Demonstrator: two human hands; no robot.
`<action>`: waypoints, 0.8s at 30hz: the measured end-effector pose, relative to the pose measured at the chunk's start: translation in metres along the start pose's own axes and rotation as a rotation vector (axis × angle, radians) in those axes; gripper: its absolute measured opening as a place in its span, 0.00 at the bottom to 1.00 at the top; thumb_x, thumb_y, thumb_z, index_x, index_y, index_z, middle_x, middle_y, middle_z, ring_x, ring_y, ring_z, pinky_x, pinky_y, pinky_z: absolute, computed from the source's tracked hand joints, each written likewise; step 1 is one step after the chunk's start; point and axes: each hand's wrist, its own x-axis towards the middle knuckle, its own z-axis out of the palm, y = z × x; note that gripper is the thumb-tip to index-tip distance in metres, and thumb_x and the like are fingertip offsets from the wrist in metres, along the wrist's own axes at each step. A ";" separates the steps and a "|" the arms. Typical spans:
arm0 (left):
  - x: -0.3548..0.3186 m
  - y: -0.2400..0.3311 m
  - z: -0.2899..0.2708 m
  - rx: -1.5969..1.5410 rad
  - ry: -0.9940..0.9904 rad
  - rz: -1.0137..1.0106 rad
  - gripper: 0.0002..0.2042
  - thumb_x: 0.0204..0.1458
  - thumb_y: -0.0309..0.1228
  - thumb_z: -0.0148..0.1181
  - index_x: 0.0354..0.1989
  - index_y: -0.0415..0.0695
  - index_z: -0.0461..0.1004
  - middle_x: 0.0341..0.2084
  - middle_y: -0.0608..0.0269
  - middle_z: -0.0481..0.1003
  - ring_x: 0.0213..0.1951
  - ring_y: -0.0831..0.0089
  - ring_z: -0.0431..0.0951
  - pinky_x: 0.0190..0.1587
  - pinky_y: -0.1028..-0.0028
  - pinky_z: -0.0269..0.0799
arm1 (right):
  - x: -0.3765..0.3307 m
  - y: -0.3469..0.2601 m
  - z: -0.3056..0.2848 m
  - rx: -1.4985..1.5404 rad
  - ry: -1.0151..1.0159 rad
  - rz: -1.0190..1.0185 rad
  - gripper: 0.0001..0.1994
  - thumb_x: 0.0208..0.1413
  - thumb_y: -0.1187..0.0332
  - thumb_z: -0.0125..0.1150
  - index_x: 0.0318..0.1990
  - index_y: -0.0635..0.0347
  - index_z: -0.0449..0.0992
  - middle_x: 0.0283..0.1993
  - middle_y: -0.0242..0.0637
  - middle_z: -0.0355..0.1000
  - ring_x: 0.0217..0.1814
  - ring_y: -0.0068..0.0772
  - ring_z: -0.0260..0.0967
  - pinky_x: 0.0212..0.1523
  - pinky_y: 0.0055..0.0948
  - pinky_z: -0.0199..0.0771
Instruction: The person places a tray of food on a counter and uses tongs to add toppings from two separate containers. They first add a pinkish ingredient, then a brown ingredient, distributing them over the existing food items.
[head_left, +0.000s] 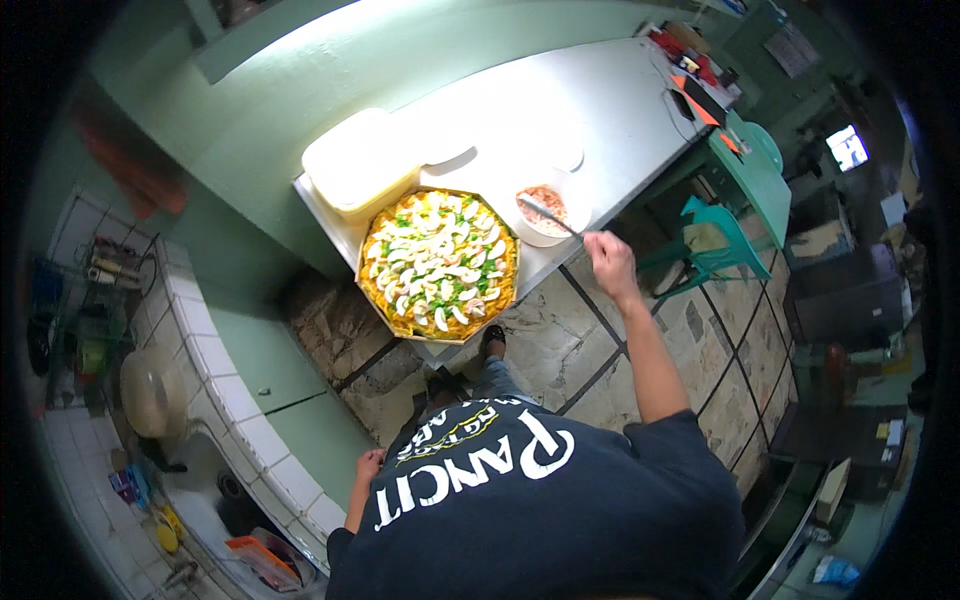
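Note:
My right hand point(610, 265) is closed round the handle of a spoon point(543, 209). The spoon's head rests in a round white tub point(541, 238) holding small pinkish-brown pieces point(546, 197). To the left of the tub lies a large octagonal tray of noodles point(440, 265), topped with white egg slices and chopped green leaves. It reaches past the table's near edge. Low beside my body, my left hand point(370, 463) has its fingers curled in. Whatever it may hold is hidden, and it stays apart from the food.
Behind the noodles stands a pale yellow, white-lidded container point(362, 160) on the white table point(540, 100). A green plastic chair point(715, 245) is off to the right. At the left runs a tiled counter point(215, 355) with a sink and dishes.

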 end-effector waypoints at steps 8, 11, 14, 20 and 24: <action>0.010 -0.017 0.005 -0.118 -0.009 0.076 0.11 0.58 0.33 0.55 0.40 0.39 0.80 0.33 0.61 0.81 0.36 0.74 0.78 0.40 0.73 0.73 | 0.061 0.027 0.017 -0.501 -0.152 0.107 0.13 0.59 0.60 0.52 0.36 0.58 0.80 0.40 0.44 0.75 0.43 0.52 0.74 0.44 0.48 0.73; 0.008 -0.017 0.005 -0.181 0.028 0.032 0.11 0.58 0.32 0.55 0.39 0.37 0.80 0.33 0.61 0.81 0.36 0.73 0.78 0.41 0.73 0.73 | 0.066 0.026 0.027 -0.494 -0.147 0.090 0.13 0.58 0.59 0.53 0.36 0.58 0.80 0.42 0.44 0.75 0.43 0.52 0.74 0.45 0.47 0.73; 0.004 -0.019 0.006 -0.210 0.054 0.051 0.11 0.58 0.31 0.55 0.39 0.37 0.79 0.33 0.61 0.81 0.37 0.73 0.78 0.42 0.73 0.73 | 0.067 0.029 0.021 -0.481 -0.156 0.108 0.14 0.58 0.59 0.53 0.36 0.58 0.79 0.42 0.44 0.75 0.43 0.52 0.74 0.44 0.47 0.73; 0.003 -0.022 0.012 -0.076 0.067 0.010 0.11 0.57 0.32 0.55 0.40 0.38 0.80 0.33 0.62 0.81 0.36 0.75 0.77 0.41 0.74 0.73 | 0.069 0.030 0.020 -0.494 -0.148 0.077 0.13 0.59 0.59 0.52 0.37 0.58 0.79 0.42 0.42 0.74 0.43 0.52 0.74 0.44 0.46 0.73; 0.014 -0.017 0.016 -0.104 0.041 0.027 0.11 0.57 0.33 0.55 0.40 0.39 0.80 0.33 0.63 0.81 0.35 0.75 0.77 0.41 0.74 0.72 | 0.073 0.031 0.025 -0.530 -0.159 0.090 0.14 0.59 0.58 0.52 0.37 0.57 0.79 0.42 0.42 0.74 0.44 0.51 0.74 0.44 0.46 0.73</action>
